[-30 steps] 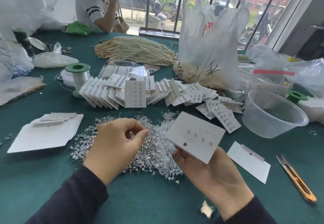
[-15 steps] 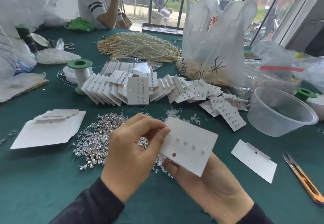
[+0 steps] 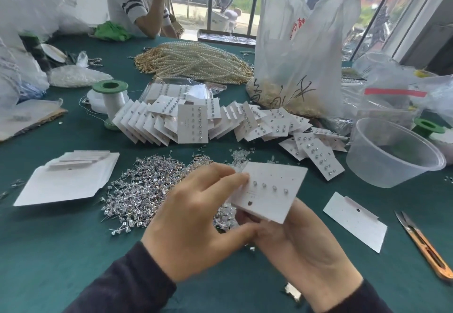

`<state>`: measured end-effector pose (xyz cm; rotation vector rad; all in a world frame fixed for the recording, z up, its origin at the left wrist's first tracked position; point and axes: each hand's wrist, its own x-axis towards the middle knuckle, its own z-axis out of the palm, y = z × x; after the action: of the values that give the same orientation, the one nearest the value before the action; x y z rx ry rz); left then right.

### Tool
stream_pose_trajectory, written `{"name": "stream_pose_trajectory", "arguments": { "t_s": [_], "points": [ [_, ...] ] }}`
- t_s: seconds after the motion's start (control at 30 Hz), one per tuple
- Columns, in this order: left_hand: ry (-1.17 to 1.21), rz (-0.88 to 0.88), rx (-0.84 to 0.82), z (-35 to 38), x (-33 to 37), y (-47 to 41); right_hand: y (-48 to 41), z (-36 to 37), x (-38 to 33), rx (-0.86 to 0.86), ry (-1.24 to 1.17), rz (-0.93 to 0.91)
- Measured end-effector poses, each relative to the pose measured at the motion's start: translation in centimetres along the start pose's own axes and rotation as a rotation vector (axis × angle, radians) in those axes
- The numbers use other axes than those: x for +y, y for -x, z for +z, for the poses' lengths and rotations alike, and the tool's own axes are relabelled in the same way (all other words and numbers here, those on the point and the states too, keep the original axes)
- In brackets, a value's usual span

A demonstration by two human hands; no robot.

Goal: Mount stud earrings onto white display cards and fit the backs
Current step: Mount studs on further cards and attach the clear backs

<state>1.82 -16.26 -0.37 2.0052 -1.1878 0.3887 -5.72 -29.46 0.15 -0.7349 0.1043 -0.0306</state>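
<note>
Just above the green cloth surface [image 3: 61,251], a white display card [image 3: 277,202] is held tilted by the right hand [image 3: 304,244], whose fingers are curled under it. The left hand [image 3: 196,217] is closed on the card's left edge, with the index tip pressed on the face beside a row of four studs [image 3: 269,186] and the thumb tucked beneath. Whether another stud is hidden under that tip cannot be told. The card is thin, stiff and matte, and is likely to be creased if pressed without support behind. A slim metal post could be bent or pushed wide of its punched hole. A small back could be dropped and lost in the glittering heap of loose studs [image 3: 147,190] below. Finished cards [image 3: 192,126] are fanned beyond.
</note>
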Motion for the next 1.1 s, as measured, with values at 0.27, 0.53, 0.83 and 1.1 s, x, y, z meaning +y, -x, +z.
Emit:
{"name": "stream_pose_trajectory", "arguments": {
  "t_s": [0.27, 0.53, 0.83, 1.1],
  "points": [
    [0.108, -0.017, 0.160, 0.0, 0.0, -0.2, -0.1, -0.1, 0.9, 0.073, 0.333, -0.164],
    [0.830, -0.860, 0.293, 0.4, -0.7, -0.5, -0.8, -2.6, 0.5, 0.391, 1.741, -0.396],
    [1.021, -1.086, 0.262, -0.2, -1.2, -0.8, -2.1, -3.4, 0.9, 0.439, 1.826, -0.356],
    [1.006, -1.114, 0.179, 0.1, -1.1, -0.5, -1.6, -3.6, -0.1, 0.368, 1.882, -0.300]
  ]
}}
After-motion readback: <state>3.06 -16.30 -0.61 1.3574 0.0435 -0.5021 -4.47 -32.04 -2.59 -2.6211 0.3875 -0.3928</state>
